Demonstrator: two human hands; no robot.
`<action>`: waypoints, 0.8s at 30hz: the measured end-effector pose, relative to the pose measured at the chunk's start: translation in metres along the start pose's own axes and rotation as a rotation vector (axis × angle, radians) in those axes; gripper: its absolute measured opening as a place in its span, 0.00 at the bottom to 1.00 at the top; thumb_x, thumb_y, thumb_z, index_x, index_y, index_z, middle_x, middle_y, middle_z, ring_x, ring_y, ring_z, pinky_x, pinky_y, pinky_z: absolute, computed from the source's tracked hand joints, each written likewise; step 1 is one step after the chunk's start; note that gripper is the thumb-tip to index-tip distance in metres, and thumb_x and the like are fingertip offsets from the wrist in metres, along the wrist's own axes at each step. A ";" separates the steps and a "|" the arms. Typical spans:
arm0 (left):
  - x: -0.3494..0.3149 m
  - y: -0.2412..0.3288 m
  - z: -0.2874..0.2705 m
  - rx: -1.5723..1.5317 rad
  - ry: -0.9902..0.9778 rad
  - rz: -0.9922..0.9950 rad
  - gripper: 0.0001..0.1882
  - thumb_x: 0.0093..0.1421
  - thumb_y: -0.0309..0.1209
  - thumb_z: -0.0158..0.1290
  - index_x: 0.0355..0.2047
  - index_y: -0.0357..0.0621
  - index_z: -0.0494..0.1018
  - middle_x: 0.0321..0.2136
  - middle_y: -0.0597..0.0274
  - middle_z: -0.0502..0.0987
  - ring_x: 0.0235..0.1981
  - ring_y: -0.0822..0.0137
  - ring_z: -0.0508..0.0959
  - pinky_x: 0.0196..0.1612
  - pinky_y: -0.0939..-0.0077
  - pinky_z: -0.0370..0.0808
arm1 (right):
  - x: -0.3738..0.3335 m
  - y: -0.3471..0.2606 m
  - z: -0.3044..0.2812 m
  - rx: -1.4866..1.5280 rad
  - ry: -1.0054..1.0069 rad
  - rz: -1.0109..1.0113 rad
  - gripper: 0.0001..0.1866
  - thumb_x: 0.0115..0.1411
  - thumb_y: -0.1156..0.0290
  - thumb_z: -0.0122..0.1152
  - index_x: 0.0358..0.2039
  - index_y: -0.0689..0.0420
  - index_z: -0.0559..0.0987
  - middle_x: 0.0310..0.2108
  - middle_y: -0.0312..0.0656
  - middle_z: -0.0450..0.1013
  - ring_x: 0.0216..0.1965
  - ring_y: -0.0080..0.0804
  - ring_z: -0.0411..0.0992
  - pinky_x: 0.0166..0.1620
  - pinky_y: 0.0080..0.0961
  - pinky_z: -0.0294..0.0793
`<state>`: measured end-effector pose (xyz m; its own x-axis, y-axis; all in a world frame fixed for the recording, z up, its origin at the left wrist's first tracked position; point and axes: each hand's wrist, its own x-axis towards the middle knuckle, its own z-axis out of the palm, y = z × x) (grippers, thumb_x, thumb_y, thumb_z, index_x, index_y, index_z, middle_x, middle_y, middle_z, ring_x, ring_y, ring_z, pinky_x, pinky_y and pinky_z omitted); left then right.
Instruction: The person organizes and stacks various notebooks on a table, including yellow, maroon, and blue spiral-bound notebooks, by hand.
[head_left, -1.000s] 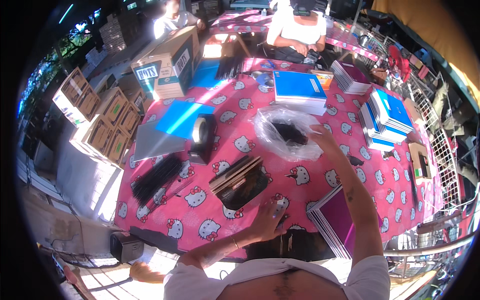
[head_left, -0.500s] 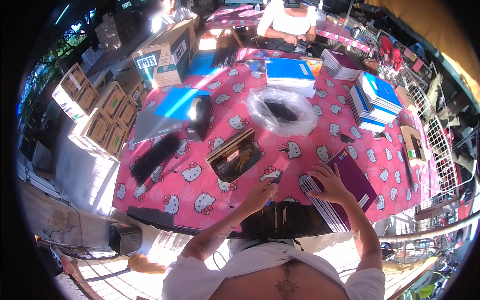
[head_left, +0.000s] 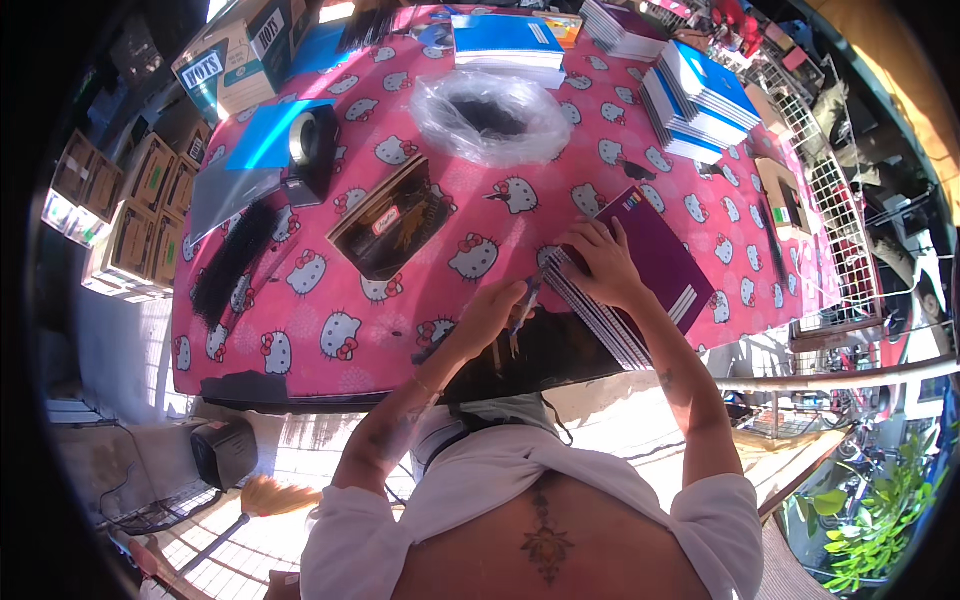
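Observation:
My left hand (head_left: 497, 315) is closed around a slim blue tool (head_left: 528, 295), perhaps a cutter; its exact kind is hard to make out. It is held just left of a stack of purple notebooks (head_left: 663, 245) near the table's front edge. Across the stack's left side, by its white striped spines, my right hand (head_left: 603, 258) lies with fingers spread. Left of my hands sits a dark box with a gold print (head_left: 392, 222). Farther left are a black tape dispenser (head_left: 312, 150) and a bundle of black bristles (head_left: 232, 265).
The table has a pink patterned cover (head_left: 350, 290). At the back are a clear plastic roll (head_left: 540, 115), blue notebooks (head_left: 505, 40) and another blue stack (head_left: 700, 95). Cartons (head_left: 145, 210) stand at left, a wire rack (head_left: 830, 200) at right. A broom (head_left: 270, 497) is below the table.
My view has tipped downward, so the table sits higher in the picture and the people across it are out of sight. Both hands keep nearly the same places by the notebooks.

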<state>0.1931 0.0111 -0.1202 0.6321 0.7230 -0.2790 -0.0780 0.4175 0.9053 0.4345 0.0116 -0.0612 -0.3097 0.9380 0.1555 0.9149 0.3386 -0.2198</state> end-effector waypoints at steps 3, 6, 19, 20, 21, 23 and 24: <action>0.005 0.006 0.008 -0.038 -0.025 -0.010 0.20 0.70 0.43 0.42 0.47 0.38 0.71 0.35 0.59 0.78 0.37 0.67 0.81 0.40 0.73 0.77 | 0.001 -0.001 0.000 -0.010 0.017 -0.001 0.21 0.55 0.58 0.61 0.50 0.43 0.74 0.53 0.35 0.67 0.65 0.37 0.57 0.67 0.62 0.41; 0.014 0.007 0.013 -0.070 0.007 -0.019 0.20 0.70 0.43 0.42 0.45 0.37 0.72 0.34 0.58 0.79 0.37 0.66 0.81 0.40 0.73 0.77 | 0.003 -0.002 0.000 -0.011 0.014 -0.011 0.21 0.55 0.58 0.61 0.50 0.44 0.73 0.53 0.35 0.67 0.65 0.37 0.57 0.66 0.62 0.41; 0.015 0.009 0.015 -0.026 0.046 0.024 0.17 0.68 0.39 0.44 0.36 0.38 0.75 0.27 0.63 0.76 0.27 0.69 0.78 0.37 0.72 0.77 | 0.003 0.000 0.004 -0.038 0.013 -0.013 0.24 0.51 0.58 0.64 0.50 0.44 0.73 0.54 0.34 0.67 0.65 0.37 0.57 0.66 0.64 0.43; 0.014 0.010 0.017 -0.076 0.074 -0.022 0.17 0.68 0.39 0.44 0.35 0.38 0.75 0.27 0.63 0.76 0.27 0.69 0.78 0.36 0.72 0.77 | 0.002 0.001 0.004 -0.039 0.014 -0.010 0.25 0.50 0.58 0.64 0.50 0.44 0.73 0.54 0.34 0.67 0.65 0.37 0.57 0.66 0.64 0.43; 0.014 0.011 0.019 -0.126 0.101 -0.068 0.17 0.68 0.39 0.44 0.35 0.38 0.74 0.27 0.64 0.76 0.28 0.70 0.78 0.36 0.72 0.77 | 0.002 0.002 0.005 -0.039 0.012 -0.008 0.25 0.50 0.58 0.64 0.50 0.44 0.73 0.54 0.34 0.67 0.65 0.37 0.57 0.66 0.64 0.43; 0.017 0.008 0.017 -0.113 0.104 -0.060 0.17 0.68 0.40 0.44 0.35 0.38 0.74 0.27 0.64 0.76 0.28 0.69 0.79 0.35 0.72 0.78 | 0.003 -0.001 0.002 -0.029 0.003 -0.002 0.25 0.50 0.58 0.65 0.50 0.43 0.73 0.54 0.34 0.67 0.65 0.37 0.57 0.66 0.64 0.43; 0.019 0.006 0.016 -0.096 0.104 -0.052 0.18 0.68 0.40 0.44 0.35 0.37 0.74 0.27 0.64 0.76 0.29 0.69 0.79 0.35 0.72 0.78 | 0.004 -0.002 0.002 -0.028 0.000 -0.007 0.25 0.50 0.58 0.65 0.50 0.43 0.73 0.54 0.34 0.67 0.65 0.37 0.57 0.66 0.64 0.43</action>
<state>0.2166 0.0186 -0.1147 0.5540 0.7501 -0.3613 -0.1233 0.5031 0.8554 0.4311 0.0149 -0.0620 -0.3166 0.9355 0.1570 0.9195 0.3433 -0.1916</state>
